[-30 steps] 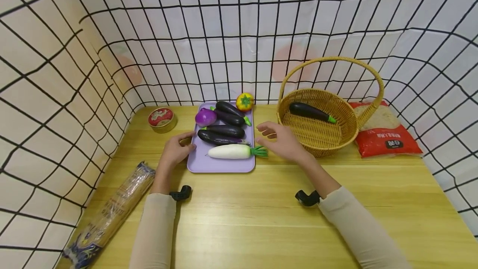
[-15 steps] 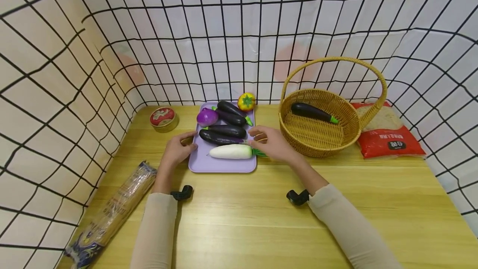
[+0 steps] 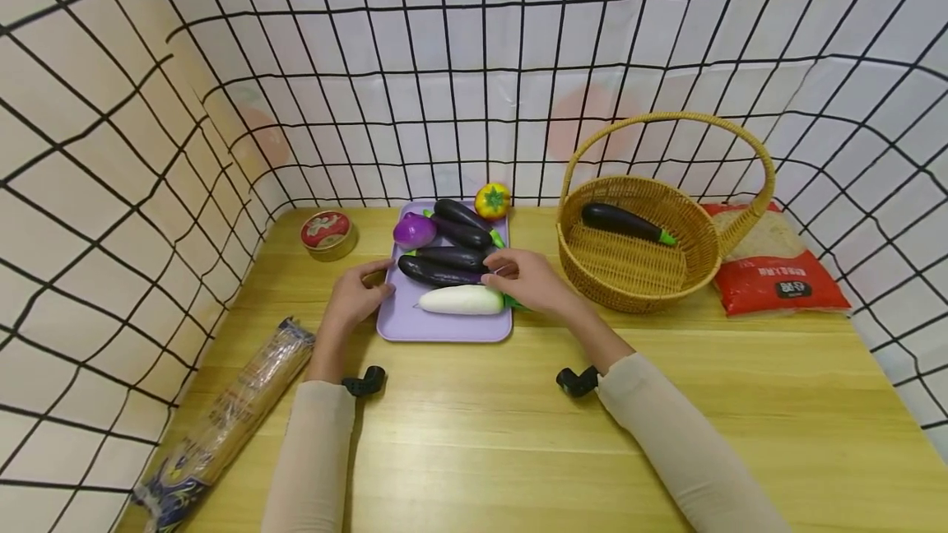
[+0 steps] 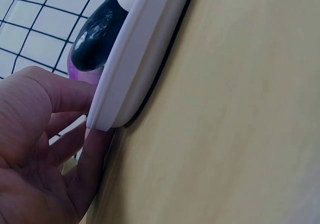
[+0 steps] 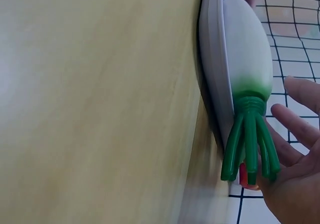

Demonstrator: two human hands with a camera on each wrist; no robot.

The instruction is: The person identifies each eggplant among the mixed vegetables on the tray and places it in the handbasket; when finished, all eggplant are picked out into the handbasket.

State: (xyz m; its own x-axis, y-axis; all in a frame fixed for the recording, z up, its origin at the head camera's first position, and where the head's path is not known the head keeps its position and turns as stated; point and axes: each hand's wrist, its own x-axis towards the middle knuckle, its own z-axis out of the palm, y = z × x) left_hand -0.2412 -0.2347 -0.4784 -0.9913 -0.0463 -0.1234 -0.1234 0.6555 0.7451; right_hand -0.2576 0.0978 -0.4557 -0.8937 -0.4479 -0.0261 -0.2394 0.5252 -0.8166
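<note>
A lilac tray [image 3: 444, 330] holds several dark eggplants [image 3: 439, 271], a purple onion-like vegetable [image 3: 415, 230] and a white radish [image 3: 461, 300] with green leaves. My left hand [image 3: 355, 296] grips the tray's left edge; the left wrist view shows the thumb at the rim [image 4: 111, 91] and fingers beneath it. Over the tray's right side, my right hand [image 3: 532, 280] has its fingers bent loosely at the ends of the eggplants. In the right wrist view that hand [image 5: 295, 149] is beside the radish leaves [image 5: 251, 149], its fingers apart, with nothing visibly held.
A wicker basket [image 3: 629, 299] with one eggplant [image 3: 625, 222] stands right of the tray, a red packet [image 3: 778, 282] beyond it. A yellow-orange vegetable [image 3: 492, 201] lies at the tray's back right corner. On the left are a round tin [image 3: 328, 237] and a long noodle packet [image 3: 230, 426].
My right hand has moved left from beside the tray to above its right side, over the radish leaves and eggplant ends. My left hand stays at the tray's left edge.
</note>
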